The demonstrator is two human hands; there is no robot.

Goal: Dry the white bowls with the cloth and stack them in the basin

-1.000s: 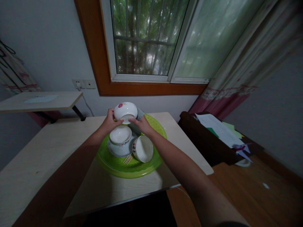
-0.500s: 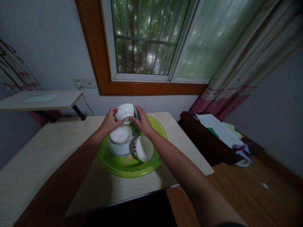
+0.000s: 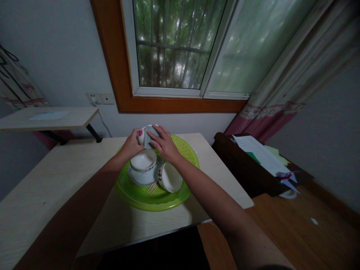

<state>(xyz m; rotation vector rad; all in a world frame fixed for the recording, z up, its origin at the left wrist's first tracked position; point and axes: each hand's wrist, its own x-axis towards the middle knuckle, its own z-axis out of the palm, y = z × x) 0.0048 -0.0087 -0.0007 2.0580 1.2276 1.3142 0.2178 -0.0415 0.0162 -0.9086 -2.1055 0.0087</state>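
Note:
My left hand is closed around the left side of a white bowl with a pink flower, held above the tray's far part. My right hand presses a grey cloth flat against the bowl's outside, fingers laid over it; most of the bowl is hidden behind cloth and hands. Below them, a second white bowl sits upright on stacked white dishes. A third white bowl lies tipped on its side, beside several light chopsticks. All these rest in a green round tray.
The tray stands on a pale wooden table. At the left is a raised shelf on black legs. A dark cabinet bearing papers stands right of the table. Behind is a window with an orange-brown frame.
My right hand has brought the grey cloth from the bowl's right edge leftwards over its outer face, fingers now spread across it. The left hand keeps its hold. The dishes in the tray stay put.

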